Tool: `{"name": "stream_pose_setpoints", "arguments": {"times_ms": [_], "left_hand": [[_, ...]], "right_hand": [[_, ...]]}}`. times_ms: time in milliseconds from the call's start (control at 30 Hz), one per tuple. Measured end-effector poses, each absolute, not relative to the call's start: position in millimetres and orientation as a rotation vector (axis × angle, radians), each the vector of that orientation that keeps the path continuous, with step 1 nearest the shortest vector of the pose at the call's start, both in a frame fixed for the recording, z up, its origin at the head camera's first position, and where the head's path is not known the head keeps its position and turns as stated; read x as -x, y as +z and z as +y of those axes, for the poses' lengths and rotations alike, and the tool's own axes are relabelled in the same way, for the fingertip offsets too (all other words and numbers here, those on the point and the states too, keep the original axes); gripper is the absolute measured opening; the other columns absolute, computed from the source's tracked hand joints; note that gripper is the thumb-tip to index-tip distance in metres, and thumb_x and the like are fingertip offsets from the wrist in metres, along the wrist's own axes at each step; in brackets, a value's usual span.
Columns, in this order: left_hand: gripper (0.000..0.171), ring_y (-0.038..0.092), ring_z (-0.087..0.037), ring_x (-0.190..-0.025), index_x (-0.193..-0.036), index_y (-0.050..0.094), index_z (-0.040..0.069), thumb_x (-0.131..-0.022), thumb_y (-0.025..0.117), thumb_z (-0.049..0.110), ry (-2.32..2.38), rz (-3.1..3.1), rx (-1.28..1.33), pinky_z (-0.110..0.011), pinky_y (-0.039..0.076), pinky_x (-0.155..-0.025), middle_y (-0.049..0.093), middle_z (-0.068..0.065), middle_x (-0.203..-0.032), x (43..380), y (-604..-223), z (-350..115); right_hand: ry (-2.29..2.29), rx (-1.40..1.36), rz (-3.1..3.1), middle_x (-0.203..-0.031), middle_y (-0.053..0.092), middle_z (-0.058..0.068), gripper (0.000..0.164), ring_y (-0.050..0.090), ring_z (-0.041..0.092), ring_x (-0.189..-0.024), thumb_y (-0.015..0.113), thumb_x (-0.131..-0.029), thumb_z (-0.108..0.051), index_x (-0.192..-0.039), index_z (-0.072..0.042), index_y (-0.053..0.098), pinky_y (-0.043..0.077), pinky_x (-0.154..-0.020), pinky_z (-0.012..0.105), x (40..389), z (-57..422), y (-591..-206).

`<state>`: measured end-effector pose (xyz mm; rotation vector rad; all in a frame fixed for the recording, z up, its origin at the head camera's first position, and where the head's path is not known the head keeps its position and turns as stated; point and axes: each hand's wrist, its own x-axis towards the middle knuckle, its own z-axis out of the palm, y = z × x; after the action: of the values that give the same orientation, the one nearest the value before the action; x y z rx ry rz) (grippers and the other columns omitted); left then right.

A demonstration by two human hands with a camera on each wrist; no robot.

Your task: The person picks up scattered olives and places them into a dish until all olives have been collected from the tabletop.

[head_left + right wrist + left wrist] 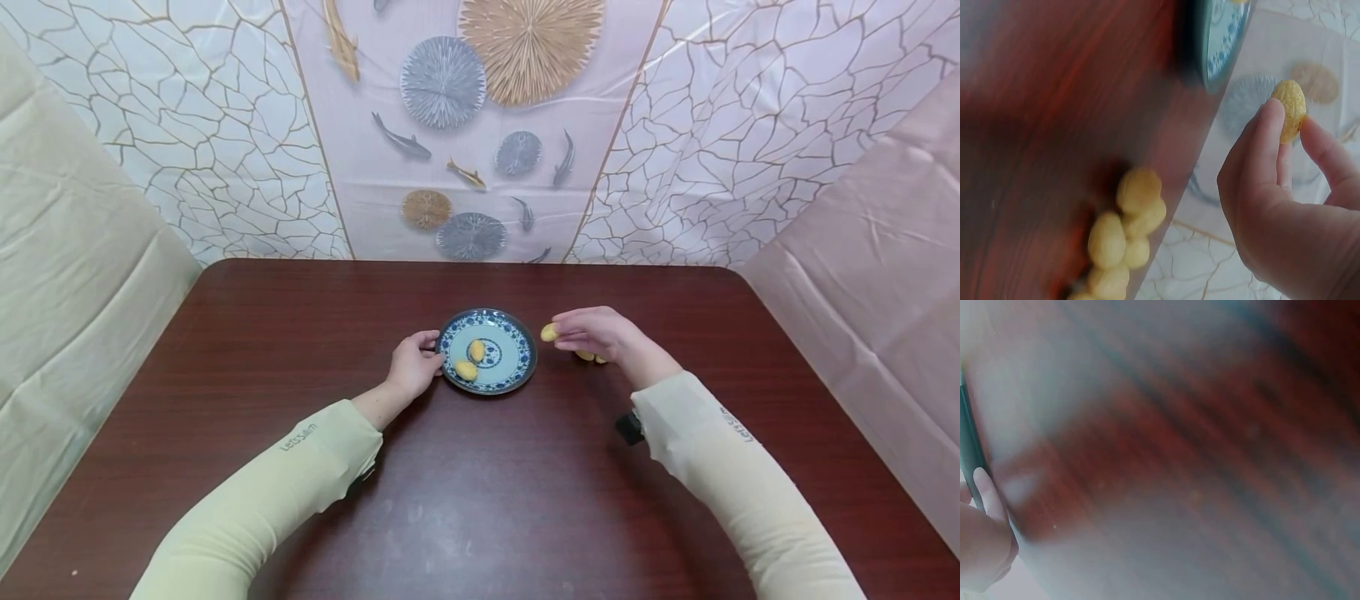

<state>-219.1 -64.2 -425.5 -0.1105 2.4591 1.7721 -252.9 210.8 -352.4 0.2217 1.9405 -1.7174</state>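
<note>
A round plate (512,357) with a blue patterned rim stands on the table, and two small yellow oval pieces (466,370) lie on its left half. At the plate's left edge, my left hand (409,367) holds the rim between thumb and fingers; the left wrist view shows this hand (985,540) at the plate's dark side. To the right of the plate, my right hand (600,330) pinches a yellow oval piece (1291,109) with a rough, pitted surface between fingertips and thumb, raised above the table. Several similar yellow pieces (1107,240) lie clustered below that hand, partly hidden in the head view.
The dark reddish-brown table (480,500) runs back to a patterned cloth wall (472,192). Pale cloth hangs along both sides (862,225). A small black object (630,428) shows at the right sleeve's cuff.
</note>
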Motion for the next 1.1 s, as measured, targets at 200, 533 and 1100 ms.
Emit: {"name": "stream_pose_setpoints", "arguments": {"times_ms": [200,533,1100], "left_hand": [[0.043,0.060,-0.027,-0.096,-0.129,0.050,-0.006,-0.087,0.055,-0.006,1.765,2.472,0.109,-0.027,0.061,-0.069,0.051,-0.022,-0.116,218.7,-424.8,-64.2],[0.043,0.060,-0.025,-0.094,-0.130,0.049,-0.005,-0.087,0.055,-0.005,1.759,2.474,0.112,-0.026,0.061,-0.068,0.051,-0.021,-0.115,218.3,-424.7,-63.9],[0.043,0.061,-0.028,-0.096,-0.130,0.049,-0.005,-0.087,0.054,-0.005,1.767,2.473,0.105,-0.027,0.061,-0.069,0.051,-0.022,-0.116,219.4,-424.8,-64.2]], "right_hand": [[-1.733,-0.168,1.921,-0.075,0.067,-0.003,0.051,0.065,0.009,-0.071,0.053,-0.091,0.000,-0.137,0.014,0.034,0.060,-0.070,0.021,250.9,192.9,-361.0],[-1.692,-0.153,1.893,-0.074,0.066,-0.001,0.047,0.064,0.009,-0.069,0.055,-0.089,0.000,-0.132,0.014,0.042,0.060,-0.070,0.021,245.3,163.2,-370.7],[-1.625,-0.142,1.933,-0.070,0.065,0.000,0.039,0.064,0.012,-0.064,0.059,-0.085,0.005,-0.123,0.014,0.051,0.061,-0.068,0.024,243.7,135.8,-393.7]]}}
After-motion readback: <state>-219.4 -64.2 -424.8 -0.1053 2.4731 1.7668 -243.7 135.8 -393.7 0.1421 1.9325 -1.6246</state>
